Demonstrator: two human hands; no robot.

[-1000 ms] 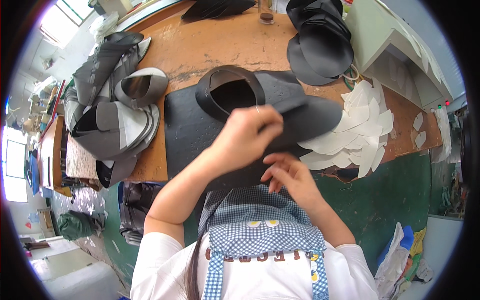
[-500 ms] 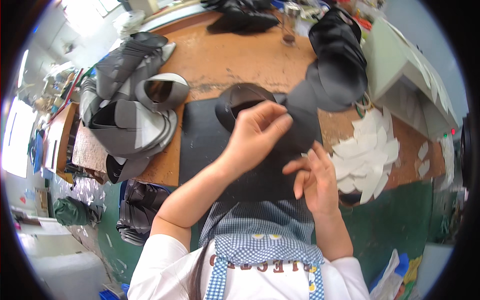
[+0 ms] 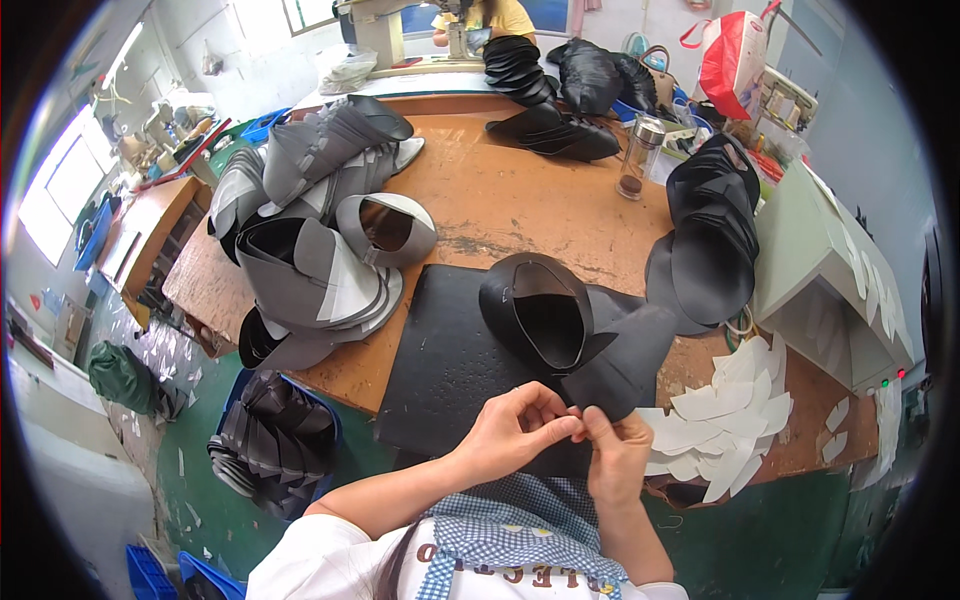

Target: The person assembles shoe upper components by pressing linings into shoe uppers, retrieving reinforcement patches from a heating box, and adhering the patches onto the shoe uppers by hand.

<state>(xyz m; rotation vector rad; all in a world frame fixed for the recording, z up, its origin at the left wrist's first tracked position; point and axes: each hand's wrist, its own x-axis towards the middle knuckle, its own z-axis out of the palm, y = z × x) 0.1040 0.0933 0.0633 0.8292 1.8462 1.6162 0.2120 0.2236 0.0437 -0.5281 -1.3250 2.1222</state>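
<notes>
My left hand (image 3: 512,430) and my right hand (image 3: 617,452) meet at the front of the work mat. Their fingertips are pinched close together; anything between them is too small or hidden to make out. Right beside the fingers is the lower edge of a flat black shoe-upper piece (image 3: 632,350). It adjoins a black shoe upper (image 3: 538,315), curved into an open ring and standing on the black mat (image 3: 440,370).
Grey and white uppers (image 3: 310,270) are piled at left, black ones (image 3: 710,240) at right. White cut pieces (image 3: 720,420) lie near a grey box (image 3: 830,280). A glass jar (image 3: 640,158) stands farther back. A blue crate (image 3: 335,455) holds dark uppers. Beyond, a person in yellow (image 3: 512,18) sits.
The view has tilted up, showing more of the far table. My right hand has closed from spread fingers into a pinch, and my left hand has come off the black piece to meet it.
</notes>
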